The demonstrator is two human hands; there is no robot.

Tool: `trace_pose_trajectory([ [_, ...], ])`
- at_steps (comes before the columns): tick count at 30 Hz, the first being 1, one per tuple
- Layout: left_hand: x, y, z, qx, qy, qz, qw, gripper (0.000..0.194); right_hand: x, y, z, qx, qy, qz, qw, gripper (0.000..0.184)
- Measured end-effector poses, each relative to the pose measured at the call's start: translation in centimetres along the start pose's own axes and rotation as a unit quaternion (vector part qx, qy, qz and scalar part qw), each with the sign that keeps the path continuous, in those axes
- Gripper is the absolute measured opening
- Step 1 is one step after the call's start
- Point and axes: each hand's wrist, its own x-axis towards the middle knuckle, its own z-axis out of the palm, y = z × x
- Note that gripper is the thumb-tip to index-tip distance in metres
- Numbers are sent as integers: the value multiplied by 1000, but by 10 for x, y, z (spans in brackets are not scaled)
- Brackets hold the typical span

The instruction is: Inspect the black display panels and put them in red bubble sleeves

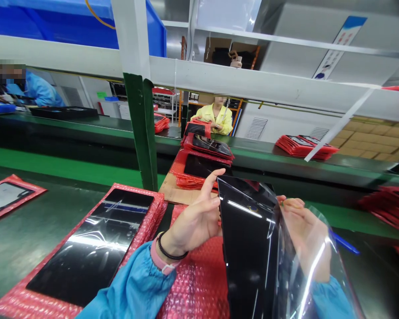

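My left hand (pixel 199 217) grips a glossy black screen panel (pixel 246 239) by its left edge, thumb and index finger stretched up beside the glass. The panel stands tilted upright in front of me. A clear plastic film (pixel 294 270) bows away from its right side. Behind this film, my right hand (pixel 307 239) is closed, pinching the film near the panel's upper right corner; the exact fingertip contact is partly hidden. Red bubble wrap (pixel 196 274) lies beneath my left wrist. To the left, another black panel (pixel 96 239) rests on a stack of red bubble-wrap sleeves (pixel 156 212).
Panels in red wrap (pixel 209 146) are piled ahead on cardboard (pixel 176 192). A blue pen-like object (pixel 346 243) is beyond my right hand. A green post (pixel 141 133) rises left of centre. Co-workers in yellow (pixel 202 113) and blue (pixel 43 88) sit across the bench.
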Motion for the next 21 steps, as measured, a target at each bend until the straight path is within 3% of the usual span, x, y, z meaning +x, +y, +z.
trace_pose_trajectory([
  [4,2,0,-2,20,33,2,999,52,-2,-2,4,-3,-1,76,997,23],
  [9,4,-4,-5,53,65,20,996,42,-18,-3,11,-48,-1,36,998,40],
  [12,4,-7,-8,73,84,43,993,36,-28,0,10,-102,-78,13,992,51],
  [14,4,-9,-10,86,115,56,988,34,-32,4,8,-140,-119,21,983,51],
  [17,-1,-11,-18,116,178,76,974,37,-33,19,5,-164,-128,74,975,46],
  [21,-29,-15,-39,164,278,74,943,60,-28,52,-3,-146,-129,119,974,43],
])
